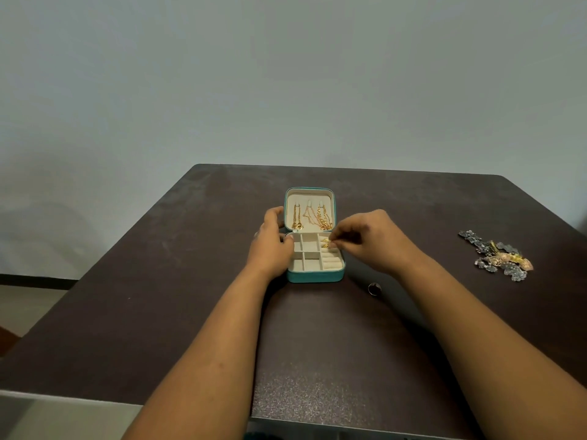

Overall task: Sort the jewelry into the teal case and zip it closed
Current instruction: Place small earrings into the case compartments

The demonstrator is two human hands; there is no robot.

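The teal case (316, 276) lies open in the middle of the dark table, its cream lid upright with several gold chains (313, 217) hanging inside. My left hand (271, 246) grips the case's left side at the hinge. My right hand (365, 241) pinches a small gold ring (330, 241) over the ring rolls at the tray's right side, where another gold ring (325, 246) sits. The square compartments on the left of the tray hold nothing I can see.
A dark ring (374, 289) lies on the table just right of the case's front. A pile of grey and gold jewelry (498, 257) sits near the table's right edge. The table (158, 296) ends close behind the case, before a plain wall.
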